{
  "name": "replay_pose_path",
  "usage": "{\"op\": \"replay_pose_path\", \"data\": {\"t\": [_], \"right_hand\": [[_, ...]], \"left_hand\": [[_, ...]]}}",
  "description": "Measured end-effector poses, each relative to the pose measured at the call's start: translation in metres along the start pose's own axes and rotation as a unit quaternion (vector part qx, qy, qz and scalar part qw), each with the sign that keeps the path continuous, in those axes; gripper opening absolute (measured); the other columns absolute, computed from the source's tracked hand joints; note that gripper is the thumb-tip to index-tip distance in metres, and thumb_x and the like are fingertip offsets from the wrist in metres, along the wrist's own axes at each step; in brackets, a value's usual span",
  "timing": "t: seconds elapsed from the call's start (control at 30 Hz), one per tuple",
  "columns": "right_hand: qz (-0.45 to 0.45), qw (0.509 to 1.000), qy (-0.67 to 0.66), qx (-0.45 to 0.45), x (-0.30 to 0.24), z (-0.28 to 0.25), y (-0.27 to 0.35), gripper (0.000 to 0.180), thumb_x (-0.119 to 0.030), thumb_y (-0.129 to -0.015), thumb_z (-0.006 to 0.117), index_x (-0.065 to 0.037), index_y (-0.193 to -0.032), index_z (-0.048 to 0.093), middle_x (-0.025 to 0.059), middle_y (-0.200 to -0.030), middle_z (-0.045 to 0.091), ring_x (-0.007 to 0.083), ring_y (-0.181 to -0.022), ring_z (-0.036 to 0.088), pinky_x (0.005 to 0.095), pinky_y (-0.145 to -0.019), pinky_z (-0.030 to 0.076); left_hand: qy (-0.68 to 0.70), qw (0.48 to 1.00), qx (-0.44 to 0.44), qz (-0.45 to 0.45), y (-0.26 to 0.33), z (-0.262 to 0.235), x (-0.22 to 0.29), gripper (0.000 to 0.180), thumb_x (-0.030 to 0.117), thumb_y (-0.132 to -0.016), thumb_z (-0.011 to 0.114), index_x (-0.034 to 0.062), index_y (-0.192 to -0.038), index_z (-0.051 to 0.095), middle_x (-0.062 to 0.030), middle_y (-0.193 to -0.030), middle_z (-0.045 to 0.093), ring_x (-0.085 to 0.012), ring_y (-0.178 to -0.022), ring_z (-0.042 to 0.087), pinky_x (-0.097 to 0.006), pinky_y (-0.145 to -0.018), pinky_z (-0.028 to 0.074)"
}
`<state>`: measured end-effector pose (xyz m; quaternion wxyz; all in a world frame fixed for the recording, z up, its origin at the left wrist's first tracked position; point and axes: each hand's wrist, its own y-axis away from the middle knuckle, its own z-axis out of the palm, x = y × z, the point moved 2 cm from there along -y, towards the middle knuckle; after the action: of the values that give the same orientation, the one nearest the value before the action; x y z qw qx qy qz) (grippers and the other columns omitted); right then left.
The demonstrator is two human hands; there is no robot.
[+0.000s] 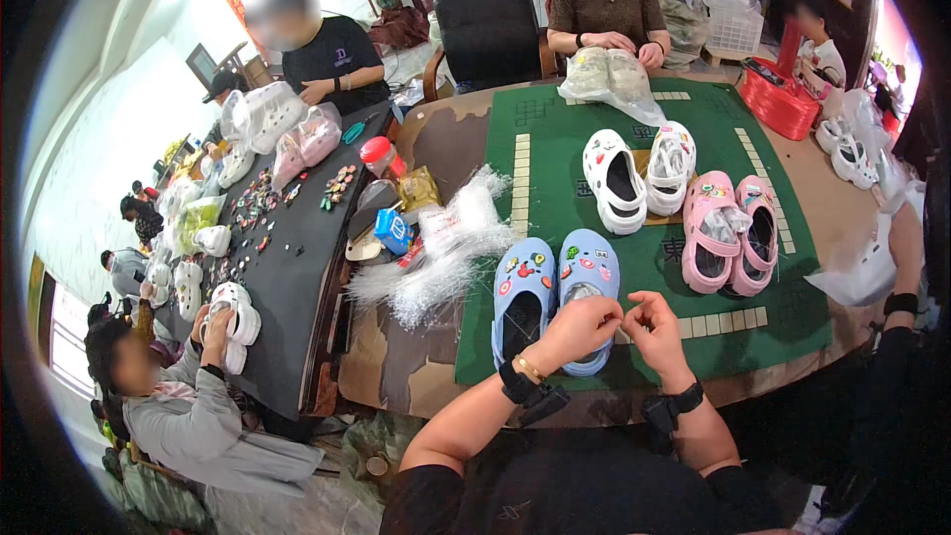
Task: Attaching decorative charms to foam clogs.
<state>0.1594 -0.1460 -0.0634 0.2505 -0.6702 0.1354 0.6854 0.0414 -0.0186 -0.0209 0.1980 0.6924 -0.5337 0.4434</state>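
Observation:
A pair of light blue clogs (550, 292) dotted with small coloured charms lies on the green mat (584, 149) right in front of me. My left hand (580, 329) rests on the heel of the right-hand blue clog, fingers curled. Close beside it, my right hand (654, 329) has its fingers pinched together; whether something small is between them I cannot tell. A heap of thin clear plastic strips (446, 248) lies just left of the blue clogs.
Pink clogs (731, 233) and white clogs (639, 176) sit further back on the mat. A person opposite handles clear bags (609, 79). A red basket (783, 99) stands far right. On a dark table (297, 267) at the left, several charms and white clogs lie among other people.

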Motion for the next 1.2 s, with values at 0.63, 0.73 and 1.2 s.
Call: {"op": "replay_pose_path", "data": {"t": [0.63,0.73,1.2], "right_hand": [[-0.013,0.999,0.022,-0.032,0.002,0.012,-0.002,0.04,0.005,-0.078,0.061,-0.005,-0.116,0.056,-0.0038,-0.082,0.056,0.0049,-0.076,0.051,0.0223,-0.067,0.041],[-0.005,0.999,0.024,-0.038,0.003,0.014,-0.003,0.042,0.006,-0.075,0.06,-0.005,-0.114,0.056,-0.0042,-0.082,0.055,0.0049,-0.076,0.051,0.0223,-0.066,0.04],[-0.045,0.986,0.154,0.034,-0.015,0.014,-0.001,0.031,0.007,-0.08,0.051,-0.001,-0.108,0.059,0.0063,-0.091,0.057,0.0145,-0.081,0.055,0.0285,-0.074,0.046]], "left_hand": [[-0.162,0.974,0.013,0.156,0.004,0.006,0.008,0.011,0.008,-0.072,0.062,0.0043,-0.082,0.059,-0.0124,-0.078,0.057,-0.0338,-0.075,0.059,-0.046,-0.066,0.047],[-0.182,0.97,0.01,0.163,0.007,0.006,0.009,0.012,0.009,-0.07,0.062,0.0042,-0.081,0.059,-0.012,-0.078,0.057,-0.0334,-0.076,0.06,-0.046,-0.067,0.047],[-0.172,0.975,0.115,0.084,0.03,-0.047,0.005,0.017,0.015,-0.079,0.07,0.0066,-0.09,0.061,-0.0124,-0.08,0.06,-0.0324,-0.073,0.061,-0.042,-0.065,0.047]]}}
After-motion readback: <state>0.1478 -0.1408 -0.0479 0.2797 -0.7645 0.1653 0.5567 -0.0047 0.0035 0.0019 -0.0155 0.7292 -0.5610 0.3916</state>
